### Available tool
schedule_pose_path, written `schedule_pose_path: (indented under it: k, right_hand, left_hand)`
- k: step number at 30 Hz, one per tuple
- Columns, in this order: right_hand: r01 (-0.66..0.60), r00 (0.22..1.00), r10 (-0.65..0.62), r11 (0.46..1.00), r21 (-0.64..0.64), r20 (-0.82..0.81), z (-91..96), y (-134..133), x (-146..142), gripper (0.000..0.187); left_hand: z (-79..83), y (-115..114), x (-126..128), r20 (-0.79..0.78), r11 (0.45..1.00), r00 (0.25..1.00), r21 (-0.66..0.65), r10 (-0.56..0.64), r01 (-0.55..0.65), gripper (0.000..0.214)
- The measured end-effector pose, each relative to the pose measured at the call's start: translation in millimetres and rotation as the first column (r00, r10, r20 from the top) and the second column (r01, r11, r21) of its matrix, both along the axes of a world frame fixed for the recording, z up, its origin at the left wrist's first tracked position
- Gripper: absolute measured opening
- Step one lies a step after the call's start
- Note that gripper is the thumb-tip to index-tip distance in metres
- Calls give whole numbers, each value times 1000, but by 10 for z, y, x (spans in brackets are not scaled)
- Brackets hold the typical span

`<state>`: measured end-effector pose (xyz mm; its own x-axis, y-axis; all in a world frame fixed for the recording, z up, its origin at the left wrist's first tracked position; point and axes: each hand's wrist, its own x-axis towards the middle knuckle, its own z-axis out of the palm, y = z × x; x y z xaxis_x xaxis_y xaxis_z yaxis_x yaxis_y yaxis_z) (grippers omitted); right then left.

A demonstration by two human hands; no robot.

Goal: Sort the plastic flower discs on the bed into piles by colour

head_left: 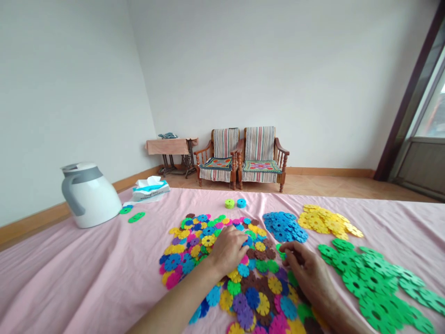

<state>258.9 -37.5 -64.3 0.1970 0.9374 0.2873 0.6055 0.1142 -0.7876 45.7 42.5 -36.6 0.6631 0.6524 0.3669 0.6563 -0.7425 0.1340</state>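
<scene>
A wide, mixed heap of flower-shaped plastic discs in many colours lies on the pink cloth. Over its middle is my left hand, fingers bent down and drawn together; what they hold, if anything, is hidden, and a blue disc shows by the fingertips. My right hand is at the heap's right side with curled fingers. A green disc shows at its fingertips, seemingly pinched. Sorted piles of blue discs, yellow discs and green discs lie beyond and to the right.
Two short stacks, a lime stack and a blue stack, stand behind the heap. At left are a white jug, a tissue box and a few loose green discs. Two wooden armchairs stand by the wall.
</scene>
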Motion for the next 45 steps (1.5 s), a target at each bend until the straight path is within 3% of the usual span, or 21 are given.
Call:
schedule_pose_path:
  k: [5, 9, 16, 21, 26, 29, 34, 38, 41, 45]
  right_hand:
    - [4, 998, -6, 999, 42, 58, 55, -28, -8, 27]
    - [-62, 997, 57, 992, 106, 47, 142, -28, -116, 27]
    - [-249, 948, 252, 968, 37, -193, 167, -7, -375, 29]
    - [-63, 994, 59, 997, -43, -87, 189, 199, -122, 23]
    - [93, 987, -105, 991, -99, -125, 225, 659, 291, 21]
    - [157, 969, -176, 980, -119, -171, 214, 793, 401, 26]
    - [100, 979, -116, 990, -99, -167, 111, 538, 303, 30]
    - [9, 996, -18, 995, -97, -92, 62, 174, 160, 30]
    - [1, 1000, 2, 995, -102, 25, 67, 1, 102, 33]
    - [48, 996, -39, 993, -111, 79, 77, -54, 77, 37]
  left_hand:
    - [23, -44, 41, -27, 990, 994, 105, 102, -98, 26]
    - [86, -119, 54, 156, 984, 978, 86, 140, -155, 29]
    - [143, -316, 137, 339, 991, 939, -98, -48, 87, 27]
    - [96, -295, 111, 445, 995, 895, -100, 24, 23, 21]
    - [40, -214, 65, 447, 993, 889, -96, 102, -65, 25]
    - [33, -211, 64, 430, 994, 897, -81, 103, -75, 26]
    - [68, -257, 94, 338, 997, 940, -78, 47, -21, 24]
    - [195, -292, 57, 216, 985, 969, -100, -117, 142, 36]
    - [344, -271, -96, 113, 969, 981, -176, -155, 173, 45]
    - [499, -220, -490, 39, 931, 987, -327, -159, 163, 43]
